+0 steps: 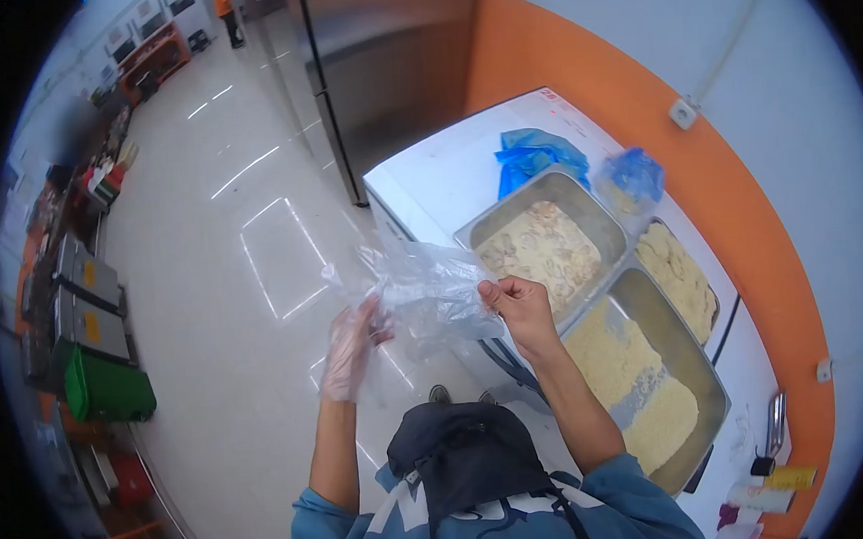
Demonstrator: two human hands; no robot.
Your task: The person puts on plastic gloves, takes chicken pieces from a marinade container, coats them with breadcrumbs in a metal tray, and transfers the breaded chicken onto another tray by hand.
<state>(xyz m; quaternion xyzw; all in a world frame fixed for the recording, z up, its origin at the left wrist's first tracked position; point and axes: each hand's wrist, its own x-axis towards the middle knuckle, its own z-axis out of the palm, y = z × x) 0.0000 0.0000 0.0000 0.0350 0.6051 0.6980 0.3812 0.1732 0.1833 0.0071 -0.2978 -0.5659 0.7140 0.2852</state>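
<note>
A crumpled sheet of thin clear plastic [437, 288], like a bag or disposable glove, spans the space between my hands. My right hand [522, 312] is bare and pinches its right end between thumb and fingers. A loose see-through glove covers my left hand [351, 348], whose curled fingers grip the plastic's left edge; their tips are partly blurred. Just beyond my right hand, a metal pan [475, 231] contains pale, lumpy food coated in flour or batter [546, 250]. Nearer me, a larger metal pan [715, 421] contains pale yellow crumbs [614, 358].
The pans rest on a white chest-like surface [418, 188]. Behind them are a blue plastic bag [539, 159], another bluish bag [632, 179] and a third food-filled tray [677, 273]. Rolls [792, 475] lie at right. A steel cabinet [394, 69] stands ahead; a person [228, 16] is far off.
</note>
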